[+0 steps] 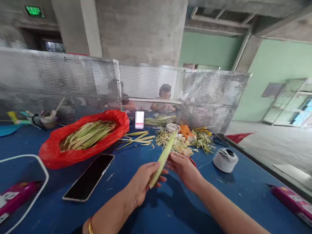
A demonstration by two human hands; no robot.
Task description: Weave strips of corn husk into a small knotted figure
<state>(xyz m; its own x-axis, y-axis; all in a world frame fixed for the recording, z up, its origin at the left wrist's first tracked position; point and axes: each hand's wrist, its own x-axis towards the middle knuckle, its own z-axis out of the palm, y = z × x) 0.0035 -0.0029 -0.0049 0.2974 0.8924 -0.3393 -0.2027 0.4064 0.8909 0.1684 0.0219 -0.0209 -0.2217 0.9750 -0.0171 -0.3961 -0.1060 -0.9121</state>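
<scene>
A long pale-green plant leaf (163, 156), narrow and pointed at its far end, slants up and away over the blue table. My left hand (147, 177) is closed around its near end, thumb on top and fingers underneath. My right hand (184, 167) is at the leaf's right edge, its fingers curled against the middle; some fingertips are hidden behind the leaf. Beyond both hands lies a pile of leaf scraps (159, 139) with a whitish ring (173, 127) on it. A red rim (192, 161) shows partly behind my right hand.
Left stands a red plastic bag (52, 157) of long plant strips, with a phone (90, 178) before it. A white spool (225, 160) and magenta tool (292, 201) are right; another magenta tool (18, 196) is left. A perforated screen (151, 78) separates me from people beyond.
</scene>
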